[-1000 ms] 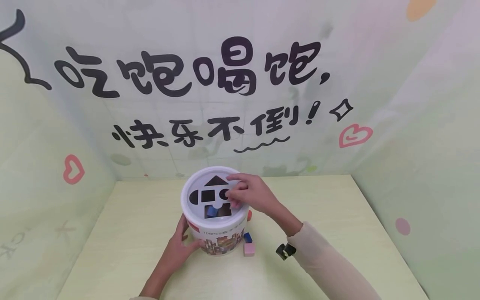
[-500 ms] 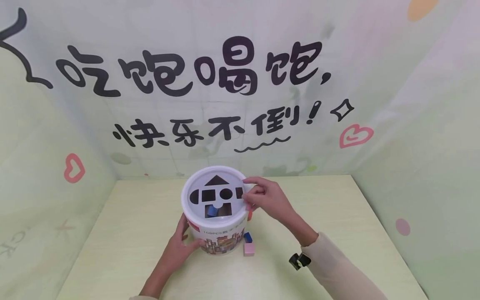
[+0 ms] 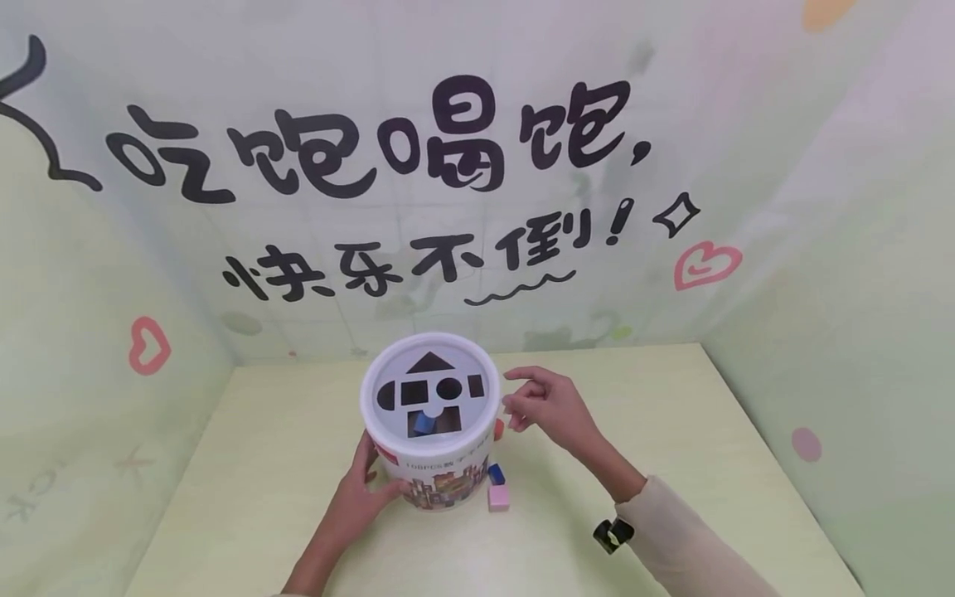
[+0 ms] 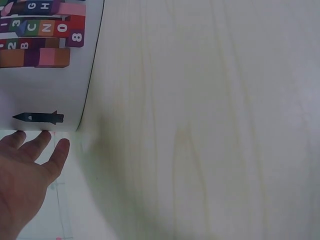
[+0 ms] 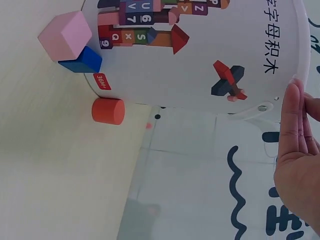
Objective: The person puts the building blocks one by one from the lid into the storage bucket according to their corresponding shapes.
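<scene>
Left hand [image 3: 358, 497] spread flat against near side of bucket [image 3: 436, 464]; right hand [image 3: 548, 406] empty, fingers loosely curled, just right of lid [image 3: 429, 390], nearer loose blocks; red cylinder [image 5: 108, 111], blue block [image 3: 496, 474], pink cube [image 3: 498, 497] lie on pale bench [image 3: 671, 464] at bucket's right base; lid smooth white plastic with shape cutouts.

Bright, even light; soft shadows; edges slightly warped.

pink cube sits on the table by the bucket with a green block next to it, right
Not quite. The block touching the pink cube beside the bucket on the table is blue, not green. The right wrist view shows it clearly.
</scene>
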Motion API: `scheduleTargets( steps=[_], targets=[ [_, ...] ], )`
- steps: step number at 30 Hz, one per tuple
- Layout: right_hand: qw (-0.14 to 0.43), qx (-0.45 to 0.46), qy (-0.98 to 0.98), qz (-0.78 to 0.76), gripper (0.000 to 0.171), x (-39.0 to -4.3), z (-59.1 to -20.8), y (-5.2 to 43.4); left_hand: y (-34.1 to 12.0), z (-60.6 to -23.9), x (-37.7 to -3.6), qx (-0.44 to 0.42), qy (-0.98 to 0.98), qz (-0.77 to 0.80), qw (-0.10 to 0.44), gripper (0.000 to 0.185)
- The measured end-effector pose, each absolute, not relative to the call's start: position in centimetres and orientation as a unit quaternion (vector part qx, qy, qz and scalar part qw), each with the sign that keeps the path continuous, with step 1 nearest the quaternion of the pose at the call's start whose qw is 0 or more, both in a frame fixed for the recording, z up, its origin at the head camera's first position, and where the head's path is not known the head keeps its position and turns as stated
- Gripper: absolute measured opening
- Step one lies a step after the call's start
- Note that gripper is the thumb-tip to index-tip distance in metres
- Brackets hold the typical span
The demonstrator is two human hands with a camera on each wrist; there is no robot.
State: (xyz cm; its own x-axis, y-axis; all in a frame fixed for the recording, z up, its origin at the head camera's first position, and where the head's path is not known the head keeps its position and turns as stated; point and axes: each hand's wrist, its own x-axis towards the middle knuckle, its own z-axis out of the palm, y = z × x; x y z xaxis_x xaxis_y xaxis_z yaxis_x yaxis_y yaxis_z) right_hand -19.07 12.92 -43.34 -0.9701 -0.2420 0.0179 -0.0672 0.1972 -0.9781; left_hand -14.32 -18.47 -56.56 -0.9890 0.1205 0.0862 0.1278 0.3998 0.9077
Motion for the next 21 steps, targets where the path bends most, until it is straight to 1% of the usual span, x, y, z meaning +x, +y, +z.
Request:
scheduleTargets(
  steps=[12,16,21],
  targets=[
    [0.091,-0.086,0.775,-0.62,0.035,-19.5,-46.8,13.4,-18.3,-56.5,-14.2,-0.073,-0.839,-0.54,0.007,0.105],
    [0.111,-0.083,0.778,-0.613,0.032,-19.6,-48.6,13.7,-18.3,-56.6,-14.3,-0.076,-0.836,-0.543,0.007,0.105],
    [0.142,-0.091,0.781,-0.601,0.035,-19.3,-51.3,13.9,-18.4,-56.8,-14.2,-0.077,-0.836,-0.543,0.009,0.105]
  ],
)
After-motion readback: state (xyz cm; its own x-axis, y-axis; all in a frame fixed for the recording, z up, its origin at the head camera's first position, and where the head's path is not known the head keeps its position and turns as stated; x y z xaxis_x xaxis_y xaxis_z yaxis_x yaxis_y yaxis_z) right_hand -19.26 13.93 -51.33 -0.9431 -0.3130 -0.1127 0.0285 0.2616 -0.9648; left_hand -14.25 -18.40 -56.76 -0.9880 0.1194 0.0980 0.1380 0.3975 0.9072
